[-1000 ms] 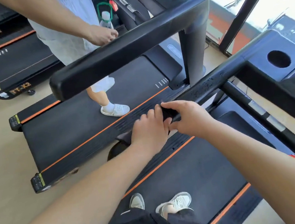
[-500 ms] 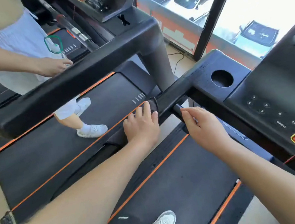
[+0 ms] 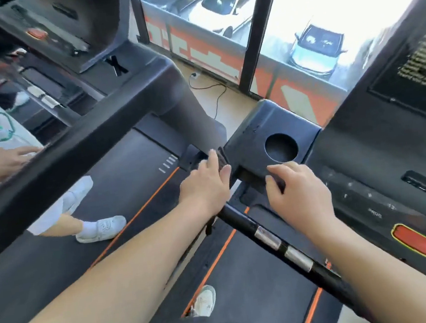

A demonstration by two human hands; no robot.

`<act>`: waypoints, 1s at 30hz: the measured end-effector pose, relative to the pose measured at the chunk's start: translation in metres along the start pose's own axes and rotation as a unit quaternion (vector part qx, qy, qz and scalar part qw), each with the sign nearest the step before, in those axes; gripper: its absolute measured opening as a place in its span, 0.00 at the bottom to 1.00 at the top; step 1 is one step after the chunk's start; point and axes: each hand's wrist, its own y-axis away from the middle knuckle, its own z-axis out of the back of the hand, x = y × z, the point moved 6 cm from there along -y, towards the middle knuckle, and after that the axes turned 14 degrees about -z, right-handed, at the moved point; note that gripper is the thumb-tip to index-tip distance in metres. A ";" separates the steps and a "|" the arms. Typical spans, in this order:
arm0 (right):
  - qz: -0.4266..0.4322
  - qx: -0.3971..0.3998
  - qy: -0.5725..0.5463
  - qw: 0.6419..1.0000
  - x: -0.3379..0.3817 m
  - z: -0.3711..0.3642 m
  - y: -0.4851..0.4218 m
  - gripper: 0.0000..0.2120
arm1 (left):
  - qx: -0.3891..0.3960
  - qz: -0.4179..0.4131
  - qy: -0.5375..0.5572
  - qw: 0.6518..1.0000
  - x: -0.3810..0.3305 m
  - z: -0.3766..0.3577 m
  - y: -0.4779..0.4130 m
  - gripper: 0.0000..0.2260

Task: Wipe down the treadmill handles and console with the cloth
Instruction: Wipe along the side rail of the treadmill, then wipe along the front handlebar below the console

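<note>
A dark grey cloth (image 3: pixel 222 157) lies over the black side handle where it joins the console corner (image 3: pixel 246 141) with its round cup holder (image 3: pixel 281 147). My left hand (image 3: pixel 205 187) presses down on the cloth, fingers stretched forward. My right hand (image 3: pixel 299 194) is curled at the lower edge of that corner, pinching a dark piece that looks like the cloth's other end. A black grip bar (image 3: pixel 282 245) with two silver plates runs back under my right forearm. The console panel (image 3: pixel 381 158) with a red button (image 3: pixel 412 241) is at the right.
Another person stands on the neighbouring treadmill at left, a hand (image 3: pixel 7 161) by its thick black handrail (image 3: pixel 78 155) and a white shoe (image 3: pixel 102 228) on its belt. A cable (image 3: pixel 214 92) lies on the floor below the window. My shoe (image 3: pixel 204 301) is on the belt.
Both hands have slid forward along the handle with the cloth, from its rear end up to the console corner. The view has swung up toward the console.
</note>
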 end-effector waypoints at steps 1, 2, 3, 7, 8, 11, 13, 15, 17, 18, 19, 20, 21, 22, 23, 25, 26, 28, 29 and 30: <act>-0.008 -0.005 0.005 1.000 -0.005 0.002 -0.006 0.11 | -0.006 -0.017 -0.052 0.998 -0.009 -0.005 -0.002 0.31; -0.018 -0.009 0.004 1.000 -0.011 0.002 -0.012 0.11 | -0.015 -0.045 -0.110 0.993 -0.019 -0.011 -0.001 0.32; -0.028 -0.010 -0.004 1.000 -0.017 0.002 -0.015 0.11 | -0.017 -0.078 -0.156 0.985 -0.027 -0.016 0.001 0.32; -0.033 -0.014 -0.038 0.999 -0.034 0.002 -0.025 0.11 | 0.009 -0.179 -0.187 0.966 -0.052 -0.014 -0.040 0.33; -0.028 -0.019 -0.042 0.999 -0.038 0.004 -0.028 0.10 | 0.021 -0.201 -0.188 0.961 -0.060 -0.012 -0.059 0.33; -0.020 -0.042 -0.045 0.998 -0.051 0.016 -0.037 0.09 | 0.040 -0.237 -0.181 0.954 -0.085 -0.001 -0.116 0.31; -0.022 -0.050 -0.043 0.998 -0.060 0.023 -0.044 0.09 | 0.044 -0.243 -0.181 0.952 -0.099 0.001 -0.135 0.31; -0.031 -0.046 -0.050 0.997 -0.069 0.029 -0.052 0.09 | 0.044 -0.254 -0.180 0.949 -0.112 -0.007 -0.133 0.31; -0.033 -0.038 -0.069 0.996 -0.076 0.033 -0.057 0.09 | 0.047 -0.281 -0.178 0.942 -0.122 -0.018 -0.121 0.31; -0.033 -0.036 -0.077 0.996 -0.079 0.035 -0.059 0.08 | 0.050 -0.292 -0.176 0.939 -0.125 -0.020 -0.120 0.31; -0.033 -0.033 -0.081 0.996 -0.082 0.037 -0.061 0.08 | 0.052 -0.298 -0.172 0.937 -0.130 -0.020 -0.124 0.31; -0.034 -0.029 -0.084 0.995 -0.085 0.038 -0.063 0.08 | 0.056 -0.305 -0.165 0.936 -0.135 -0.019 -0.133 0.30; -0.036 -0.023 -0.085 0.995 -0.089 0.038 -0.064 0.08 | 0.060 -0.310 -0.162 0.935 -0.142 -0.016 -0.143 0.30; -0.038 -0.015 -0.089 0.995 -0.092 0.038 -0.065 0.08 | 0.058 -0.314 -0.161 0.934 -0.150 -0.015 -0.153 0.29; -0.040 -0.006 -0.099 0.994 -0.095 0.038 -0.065 0.08 | 0.051 -0.316 -0.164 0.933 -0.158 -0.014 -0.163 0.28; -0.049 0.016 -0.145 0.988 -0.100 0.037 -0.065 0.08 | 0.038 -0.316 -0.171 0.932 -0.172 -0.014 -0.178 0.26; -0.062 0.030 -0.174 0.982 -0.103 0.037 -0.064 0.07 | 0.033 -0.313 -0.174 0.933 -0.175 -0.014 -0.182 0.25; -0.092 0.065 -0.214 0.970 -0.107 0.035 -0.061 0.07 | 0.029 -0.306 -0.170 0.936 -0.175 -0.013 -0.180 0.25; -0.105 0.078 -0.226 0.965 -0.107 0.035 -0.057 0.07 | 0.029 -0.305 -0.164 0.938 -0.174 -0.015 -0.174 0.25; -0.113 0.087 -0.236 0.961 -0.107 0.034 -0.054 0.07 | 0.029 -0.305 -0.157 0.939 -0.172 -0.018 -0.167 0.26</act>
